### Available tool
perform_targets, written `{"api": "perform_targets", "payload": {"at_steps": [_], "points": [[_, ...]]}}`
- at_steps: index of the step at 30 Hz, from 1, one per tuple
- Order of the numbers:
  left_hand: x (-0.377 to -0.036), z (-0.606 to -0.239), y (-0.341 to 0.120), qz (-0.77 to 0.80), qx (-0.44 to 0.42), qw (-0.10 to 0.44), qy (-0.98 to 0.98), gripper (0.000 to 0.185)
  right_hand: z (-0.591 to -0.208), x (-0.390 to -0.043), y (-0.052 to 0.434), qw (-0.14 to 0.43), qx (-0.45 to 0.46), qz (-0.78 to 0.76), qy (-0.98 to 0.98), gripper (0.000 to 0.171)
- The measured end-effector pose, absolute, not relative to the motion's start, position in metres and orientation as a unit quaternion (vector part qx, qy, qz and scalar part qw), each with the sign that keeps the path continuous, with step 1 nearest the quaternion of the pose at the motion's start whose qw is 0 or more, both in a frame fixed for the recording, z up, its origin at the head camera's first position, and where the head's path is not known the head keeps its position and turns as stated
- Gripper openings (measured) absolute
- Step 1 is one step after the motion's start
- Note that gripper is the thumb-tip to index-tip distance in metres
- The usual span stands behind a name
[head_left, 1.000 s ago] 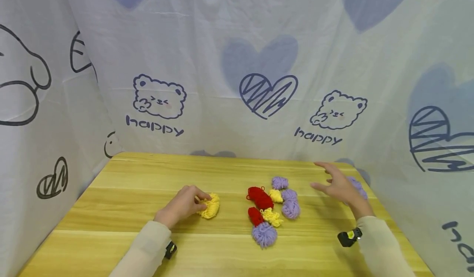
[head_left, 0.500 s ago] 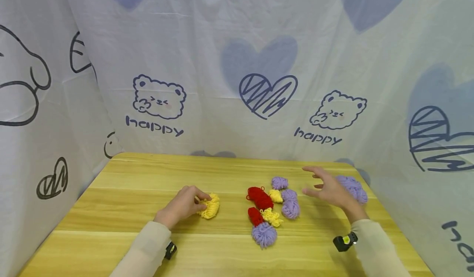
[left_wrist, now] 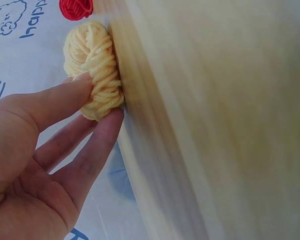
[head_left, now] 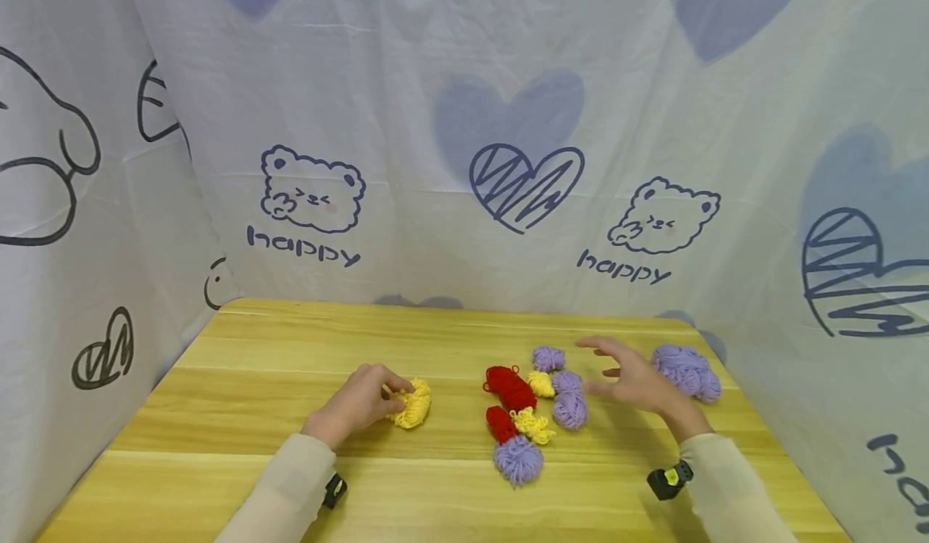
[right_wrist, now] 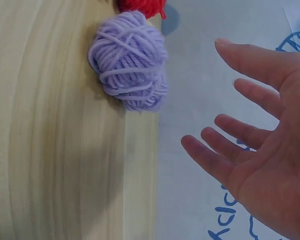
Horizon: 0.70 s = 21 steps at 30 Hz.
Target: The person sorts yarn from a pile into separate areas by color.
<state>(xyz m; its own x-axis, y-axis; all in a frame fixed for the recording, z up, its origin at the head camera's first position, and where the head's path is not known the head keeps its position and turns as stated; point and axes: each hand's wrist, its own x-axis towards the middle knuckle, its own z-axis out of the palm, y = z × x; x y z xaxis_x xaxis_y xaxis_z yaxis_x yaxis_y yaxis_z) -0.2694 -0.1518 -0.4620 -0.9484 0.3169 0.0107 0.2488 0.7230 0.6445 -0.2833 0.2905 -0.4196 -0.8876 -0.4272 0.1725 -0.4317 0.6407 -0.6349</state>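
Observation:
My left hand (head_left: 361, 404) pinches the near end of a yellow yarn ball (head_left: 416, 406) on the table; in the left wrist view the thumb lies on one side of the yarn (left_wrist: 95, 60) and fingers touch the other. My right hand (head_left: 633, 379) hovers with its fingers spread and holds nothing. Just left of it lies a purple yarn ball (head_left: 570, 409), which the right wrist view shows apart from the fingers. Beside that purple ball are a small yellow ball (head_left: 540, 383), another purple ball (head_left: 547, 358) and a large red ball (head_left: 511, 388).
Nearer the front sit a small red ball (head_left: 500, 424), a loose yellow ball (head_left: 533, 427) and a purple ball (head_left: 518, 460). More purple yarn (head_left: 686, 372) lies at the right edge of the wooden table (head_left: 239, 382). A printed cloth (head_left: 406, 107) hangs behind.
My right hand has moved left, away from the purple yarn at the right edge and closer to the middle group. The left hand and its yellow yarn ball have stayed put.

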Motion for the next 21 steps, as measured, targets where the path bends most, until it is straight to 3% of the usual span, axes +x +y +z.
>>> {"api": "perform_targets", "payload": {"at_steps": [21], "points": [[-0.27,-0.463,-0.152,0.341,0.155,0.051,0.926,0.025,-0.446,-0.282,0.283,-0.068,0.257,0.375,-0.888,0.067]]}}
